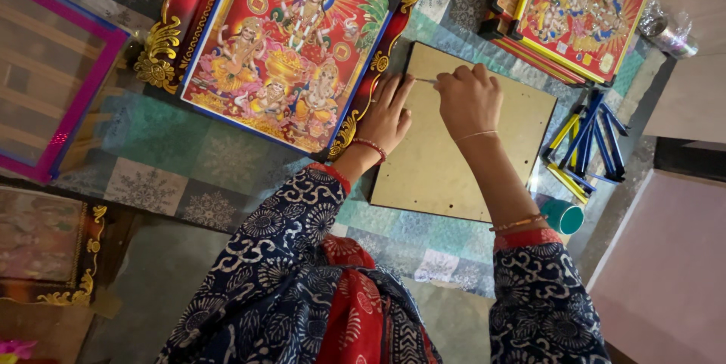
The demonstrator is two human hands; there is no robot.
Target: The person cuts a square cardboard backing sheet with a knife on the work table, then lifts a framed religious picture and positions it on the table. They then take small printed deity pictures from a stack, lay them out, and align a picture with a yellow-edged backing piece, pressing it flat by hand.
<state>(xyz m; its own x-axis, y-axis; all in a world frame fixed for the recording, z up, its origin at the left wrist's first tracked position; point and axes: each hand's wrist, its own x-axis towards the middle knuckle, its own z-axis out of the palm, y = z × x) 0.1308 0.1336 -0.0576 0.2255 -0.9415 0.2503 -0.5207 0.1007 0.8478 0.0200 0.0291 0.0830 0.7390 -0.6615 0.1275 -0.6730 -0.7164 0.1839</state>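
Note:
A tan backing board [484, 144] with small holes lies flat on the patterned cloth. My right hand [469, 99] rests on its upper left part, fingers closed on a thin metal tool [425, 80] whose tip points left near the board's corner. My left hand [387, 118] lies flat with fingers spread at the board's left edge, touching the gilded red frame [162, 46] of a large colourful religious picture [283, 54] beside it.
A stack of smaller framed pictures [582, 12] lies at the upper right. Blue and yellow sticks [590, 144] and a teal cup [563, 216] sit right of the board. A pink-edged frame [83, 84] lies at left, another gilded frame [53, 247] at lower left.

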